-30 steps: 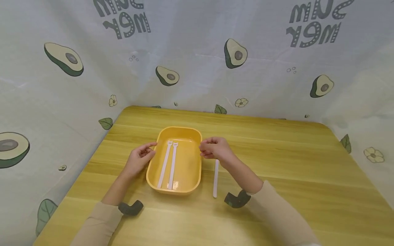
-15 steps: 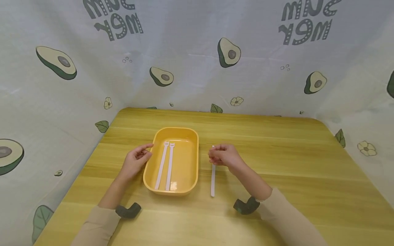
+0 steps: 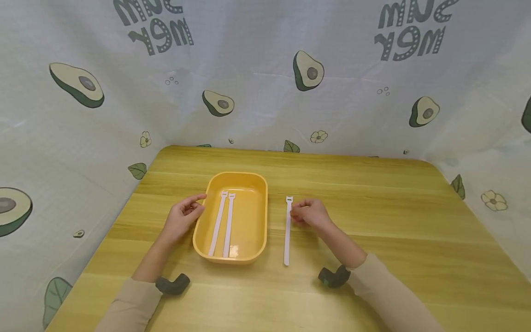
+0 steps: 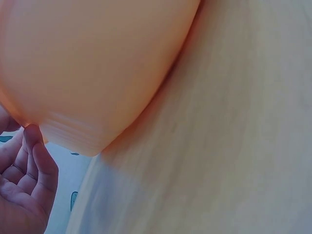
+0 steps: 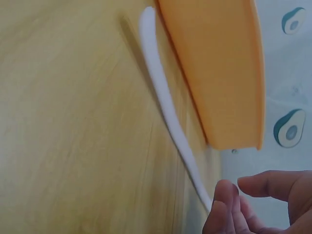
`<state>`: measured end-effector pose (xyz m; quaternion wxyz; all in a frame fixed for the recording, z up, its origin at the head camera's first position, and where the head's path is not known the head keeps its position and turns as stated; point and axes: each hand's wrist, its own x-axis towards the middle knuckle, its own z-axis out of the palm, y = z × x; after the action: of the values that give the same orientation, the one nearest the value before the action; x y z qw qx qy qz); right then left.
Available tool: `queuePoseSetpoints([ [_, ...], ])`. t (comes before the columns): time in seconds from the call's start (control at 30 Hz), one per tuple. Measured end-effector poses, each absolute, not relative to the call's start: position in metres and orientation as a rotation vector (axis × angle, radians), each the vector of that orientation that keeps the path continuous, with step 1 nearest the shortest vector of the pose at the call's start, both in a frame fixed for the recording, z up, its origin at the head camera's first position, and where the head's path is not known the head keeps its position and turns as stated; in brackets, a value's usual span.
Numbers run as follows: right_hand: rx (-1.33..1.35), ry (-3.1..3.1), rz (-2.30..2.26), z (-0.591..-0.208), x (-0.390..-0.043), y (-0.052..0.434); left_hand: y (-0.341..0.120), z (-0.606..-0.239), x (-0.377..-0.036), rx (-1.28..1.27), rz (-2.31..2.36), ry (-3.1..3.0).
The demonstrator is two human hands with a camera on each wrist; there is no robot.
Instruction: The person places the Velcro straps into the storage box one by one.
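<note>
A yellow tray [image 3: 267, 221] stands on the table, with two white hook-and-loop cable ties [image 3: 229, 226] lying lengthwise inside. My left hand [image 3: 182, 216] is at its left side; the index fingertip touches the rim, and the other fingers bend loosely. In the left wrist view the tray's outer wall [image 4: 97, 63] fills the upper left, beside the fingers. Right of the tray, another white cable tie [image 3: 287, 235] lies on the table, slotted end away from me. My right hand [image 3: 311, 214] is just right of that tie, fingers loosely bent; no hold on it shows.
The yellow wood-grain table [image 3: 365, 198] reaches back to a white avocado-print curtain [image 3: 265, 69]. Curtain also hangs at both sides. A dark curved device [image 3: 173, 284] sits at the left wrist, and another dark device [image 3: 334, 276] at the right.
My right hand has moved from the tray's right rim over the loose cable tie to its right side, uncovering its slotted end. The left hand stays at the tray. The head view shifted slightly.
</note>
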<state>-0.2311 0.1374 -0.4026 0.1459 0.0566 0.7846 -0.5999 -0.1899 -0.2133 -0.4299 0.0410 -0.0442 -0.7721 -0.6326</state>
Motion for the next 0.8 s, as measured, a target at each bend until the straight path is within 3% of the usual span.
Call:
queuePoseSetpoints([
  [0.3, 0.185, 2.422, -1.605, -0.416, -0.234, 0.133, -0.213, -0.430, -0.189, -0.142, -1.919, -2.363],
  [0.8, -0.021, 2.783, -1.245, -0.421, -0.227, 0.127, -0.211, -0.430, -0.189, -0.139, -1.929, -2.355],
])
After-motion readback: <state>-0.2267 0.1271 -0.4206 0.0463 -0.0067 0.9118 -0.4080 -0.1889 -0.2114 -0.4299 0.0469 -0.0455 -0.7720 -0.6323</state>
